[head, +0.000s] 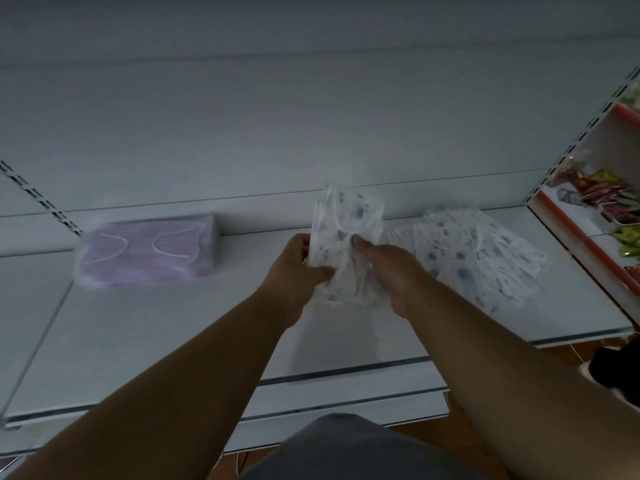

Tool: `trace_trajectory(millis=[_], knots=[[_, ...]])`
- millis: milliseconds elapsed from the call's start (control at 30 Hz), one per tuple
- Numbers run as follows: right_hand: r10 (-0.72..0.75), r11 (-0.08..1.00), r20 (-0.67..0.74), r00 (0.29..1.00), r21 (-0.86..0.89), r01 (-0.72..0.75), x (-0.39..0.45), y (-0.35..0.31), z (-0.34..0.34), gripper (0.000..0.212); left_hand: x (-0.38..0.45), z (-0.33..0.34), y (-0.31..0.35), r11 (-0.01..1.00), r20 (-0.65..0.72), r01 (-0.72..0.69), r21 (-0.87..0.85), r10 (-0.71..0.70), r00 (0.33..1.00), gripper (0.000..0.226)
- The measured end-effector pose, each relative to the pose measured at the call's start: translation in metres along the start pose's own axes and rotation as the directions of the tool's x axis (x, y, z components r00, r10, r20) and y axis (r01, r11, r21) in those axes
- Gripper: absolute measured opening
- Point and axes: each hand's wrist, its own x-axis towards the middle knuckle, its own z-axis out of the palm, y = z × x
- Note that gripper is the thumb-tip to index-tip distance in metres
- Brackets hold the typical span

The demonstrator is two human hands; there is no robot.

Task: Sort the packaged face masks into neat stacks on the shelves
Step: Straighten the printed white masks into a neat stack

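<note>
From my seat I see both forearms bare up to the frame edge, no sleeves, no watch or bracelet visible. The left hand [298, 268] and right hand [391, 271] wear no gloves. Below, a dark grey garment [346, 448] covers the body.

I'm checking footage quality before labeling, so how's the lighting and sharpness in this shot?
Head view: dim, flat and greyish, with no hard glare. The patterned mask packs held by the left hand and right hand look soft and blurred, as does the purple stack. Wide-angle distortion bends the shelf edges.
</note>
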Motion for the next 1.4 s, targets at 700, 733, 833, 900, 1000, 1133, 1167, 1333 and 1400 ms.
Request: trace_trajectory(millis=[700,733,833,900,1000,1133,1167,1333,1400], knots=[[-0.488,0.870,0.174,0.855,0.173,0.461,-0.028,-0.006,0.049,0.039,-0.010,-0.039,0.003,0.917,-0.067,-0.342,0.207,0.362,0.930,0.030],[-0.466,0.883,0.163,0.870,0.155,0.444,-0.027,-0.006,0.048,0.040,-0.012,-0.037,0.007,0.953,-0.080,-0.297,0.059,0.301,0.950,0.028],[-0.380,0.922,0.071,0.922,0.112,0.371,-0.027,0.002,0.043,0.029,-0.009,-0.038,0.010,0.882,-0.049,-0.101,-0.461,0.088,0.995,0.036],[-0.304,0.925,0.066,0.950,0.258,0.278,-0.028,0.012,0.043,0.028,-0.002,-0.042,0.005,0.761,0.035,-0.036,-0.648,0.078,0.996,0.047],[-0.171,0.802,0.146,0.974,0.595,0.052,-0.031,0.019,0.047,0.020,0.000,-0.041,-0.005,0.707,0.103,0.028,-0.707,0.064,0.993,0.059],[-0.231,0.855,0.000,0.973,0.477,0.202,-0.021,0.009,0.034,0.027,0.002,-0.057,-0.011,0.669,0.015,-0.019,-0.743,0.045,0.999,0.049],[-0.294,0.881,-0.064,0.954,0.369,0.296,-0.017,0.005,0.027,0.026,0.003,-0.065,-0.009,0.712,-0.041,-0.051,-0.700,0.032,0.999,0.040],[-0.405,0.904,-0.095,0.909,0.107,0.414,-0.011,0.002,0.011,0.033,-0.007,-0.078,-0.023,0.961,-0.126,-0.194,0.197,0.221,0.967,0.045],[-0.374,0.923,-0.091,0.923,0.059,0.380,-0.015,0.015,0.016,0.039,-0.009,-0.073,-0.035,0.933,-0.118,-0.197,0.302,0.242,0.963,0.042]])
